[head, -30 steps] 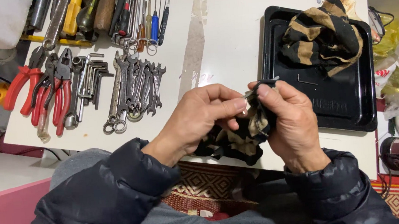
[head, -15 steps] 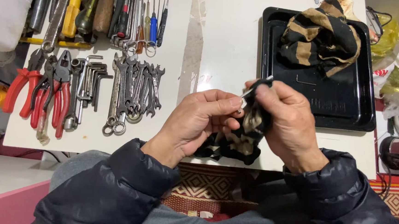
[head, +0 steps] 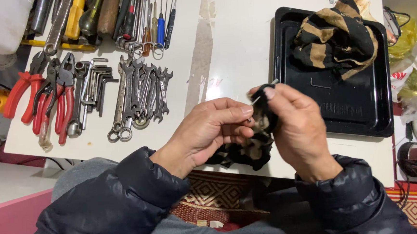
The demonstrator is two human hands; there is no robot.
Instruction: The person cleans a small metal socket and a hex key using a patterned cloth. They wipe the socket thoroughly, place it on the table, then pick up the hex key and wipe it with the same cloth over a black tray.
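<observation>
Just in front of the black tray point(head: 283, 78), the right hand point(head: 298, 130) is gripping a dark rag point(head: 262, 121), now bunched higher round a thin metal pin point(head: 255, 98); the left hand point(head: 209, 131) is pinching its end.

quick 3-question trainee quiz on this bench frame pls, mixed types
1. True or false: the black tray holds a row of spanners.
2. What do the left hand and right hand hold between them?
A. a red-handled plier
B. a dark striped rag around a small metal part
C. a blue screwdriver
3. Fill in: the red-handled pliers lie to the ___ of the spanners in the picture.

Key
1. False: it holds a striped cloth and a small hex key.
2. B: the rag sits between both hands.
3. left
</observation>
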